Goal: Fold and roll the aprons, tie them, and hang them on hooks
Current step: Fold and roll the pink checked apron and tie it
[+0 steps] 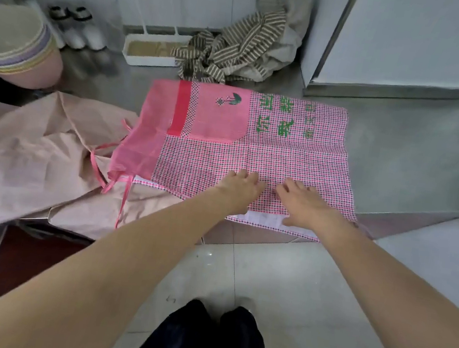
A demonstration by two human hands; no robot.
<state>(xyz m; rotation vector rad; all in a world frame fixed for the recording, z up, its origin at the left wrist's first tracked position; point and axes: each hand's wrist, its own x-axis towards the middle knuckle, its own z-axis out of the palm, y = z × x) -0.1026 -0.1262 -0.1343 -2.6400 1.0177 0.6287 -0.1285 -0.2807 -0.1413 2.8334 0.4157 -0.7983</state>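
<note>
A pink checked apron [283, 158] with green lettering and a pink pocket lies spread flat on the steel counter [419, 159], folded over, its near edge hanging past the counter's front. Thin pink ties [123, 197] trail off its left end. My left hand [239, 187] and my right hand [303, 203] both rest flat on the apron's near part, side by side, fingers straight and spread, palms down. A pale pink apron [34, 146] lies crumpled at the left. A brown striped apron [233, 53] sits bunched at the back of the counter.
A stack of pastel bowls [11, 40] stands at the far left, two white shakers [77, 28] behind it. A white tray [151, 50] sits by the back wall. A white appliance [417, 44] fills the back right. Tiled floor lies below me.
</note>
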